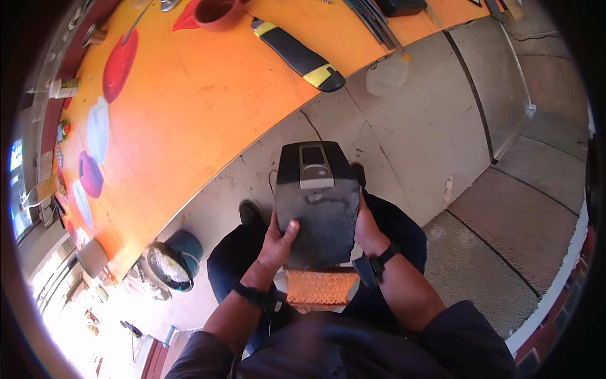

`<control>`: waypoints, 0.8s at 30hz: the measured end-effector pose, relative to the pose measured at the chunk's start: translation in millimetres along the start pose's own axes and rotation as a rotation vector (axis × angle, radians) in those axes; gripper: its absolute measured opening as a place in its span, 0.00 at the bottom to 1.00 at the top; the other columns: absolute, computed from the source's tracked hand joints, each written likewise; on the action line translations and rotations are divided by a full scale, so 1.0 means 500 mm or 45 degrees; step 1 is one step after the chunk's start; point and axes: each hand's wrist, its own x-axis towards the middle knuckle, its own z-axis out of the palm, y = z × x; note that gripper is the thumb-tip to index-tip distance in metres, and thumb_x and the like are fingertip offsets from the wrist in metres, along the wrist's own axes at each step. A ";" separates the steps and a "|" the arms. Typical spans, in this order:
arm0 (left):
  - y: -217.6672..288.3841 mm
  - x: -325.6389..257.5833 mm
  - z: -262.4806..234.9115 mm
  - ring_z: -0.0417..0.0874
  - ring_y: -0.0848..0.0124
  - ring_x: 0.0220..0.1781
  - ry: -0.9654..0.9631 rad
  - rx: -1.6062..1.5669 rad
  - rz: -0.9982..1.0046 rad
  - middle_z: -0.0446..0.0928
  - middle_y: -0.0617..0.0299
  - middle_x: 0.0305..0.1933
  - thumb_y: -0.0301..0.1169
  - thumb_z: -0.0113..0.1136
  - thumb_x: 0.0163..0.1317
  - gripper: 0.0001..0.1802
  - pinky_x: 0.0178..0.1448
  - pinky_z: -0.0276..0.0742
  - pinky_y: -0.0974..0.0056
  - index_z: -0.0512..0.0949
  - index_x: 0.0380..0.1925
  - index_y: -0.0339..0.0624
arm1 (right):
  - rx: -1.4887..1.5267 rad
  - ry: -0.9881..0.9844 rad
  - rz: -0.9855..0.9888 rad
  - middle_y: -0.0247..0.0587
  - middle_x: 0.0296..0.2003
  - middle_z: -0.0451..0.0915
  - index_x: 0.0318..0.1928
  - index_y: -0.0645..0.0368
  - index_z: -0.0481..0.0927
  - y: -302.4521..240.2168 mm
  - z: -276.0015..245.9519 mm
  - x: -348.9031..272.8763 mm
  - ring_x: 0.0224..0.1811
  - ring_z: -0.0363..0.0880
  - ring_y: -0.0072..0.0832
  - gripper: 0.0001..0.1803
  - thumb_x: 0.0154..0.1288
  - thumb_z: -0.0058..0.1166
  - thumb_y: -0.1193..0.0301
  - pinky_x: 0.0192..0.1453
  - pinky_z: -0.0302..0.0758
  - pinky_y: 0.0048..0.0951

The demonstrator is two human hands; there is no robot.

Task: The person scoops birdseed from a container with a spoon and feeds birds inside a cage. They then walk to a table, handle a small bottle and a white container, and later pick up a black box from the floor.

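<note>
Between my two hands is a black box-shaped device (319, 221) with a silver-framed panel on its upper part. It is held above my lap, and its dark surface has smudges. My left hand (278, 245) grips its left side, thumb lying on the top face. Against the right side presses my right hand (368, 228), its fingers mostly hidden behind the casing. Both wrists wear dark straps. Beneath the device, between my legs, an orange woven seat (320, 286) shows.
Ahead and left stands an orange table (170, 139) with printed petals. On it lie a black-and-yellow long tool (295, 55), a reddish bowl (218, 11) and several thin dark rods (372, 22). A teal bucket (189, 245) and a dark basin (169, 266) stand on the floor, left.
</note>
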 end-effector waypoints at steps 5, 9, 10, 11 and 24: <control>0.082 -0.197 0.019 0.68 0.69 0.71 -0.032 -0.168 0.015 0.69 0.58 0.71 0.39 0.64 0.73 0.45 0.75 0.63 0.62 0.49 0.80 0.40 | 0.102 -0.124 -0.141 0.40 0.63 0.80 0.68 0.58 0.75 0.027 0.062 -0.198 0.64 0.78 0.32 0.40 0.79 0.36 0.36 0.71 0.72 0.34; 0.153 -0.328 0.016 0.68 0.70 0.71 -0.048 -0.160 0.026 0.69 0.59 0.70 0.37 0.63 0.74 0.43 0.75 0.63 0.62 0.50 0.79 0.41 | 0.113 -0.071 -0.200 0.38 0.67 0.77 0.72 0.57 0.71 0.045 0.115 -0.322 0.67 0.75 0.32 0.39 0.81 0.33 0.39 0.73 0.71 0.34; 0.170 -0.360 0.015 0.68 0.70 0.70 -0.046 -0.178 0.026 0.69 0.59 0.70 0.37 0.63 0.74 0.42 0.75 0.63 0.62 0.50 0.79 0.41 | 0.113 -0.070 -0.182 0.38 0.67 0.76 0.72 0.57 0.70 0.048 0.129 -0.352 0.68 0.75 0.32 0.39 0.81 0.33 0.39 0.73 0.70 0.35; 0.187 -0.386 0.015 0.69 0.71 0.70 -0.042 -0.182 0.056 0.69 0.59 0.70 0.36 0.63 0.74 0.42 0.74 0.64 0.63 0.51 0.78 0.41 | 0.072 -0.116 -0.213 0.38 0.68 0.75 0.73 0.56 0.69 0.046 0.142 -0.377 0.69 0.74 0.32 0.38 0.81 0.32 0.39 0.74 0.69 0.35; 0.383 -0.592 -0.089 0.68 0.66 0.71 0.106 -0.138 0.236 0.68 0.54 0.70 0.44 0.60 0.75 0.42 0.74 0.64 0.61 0.50 0.78 0.39 | -0.337 -0.374 -0.245 0.35 0.66 0.75 0.76 0.57 0.63 -0.023 0.434 -0.554 0.66 0.74 0.26 0.34 0.84 0.33 0.46 0.72 0.70 0.31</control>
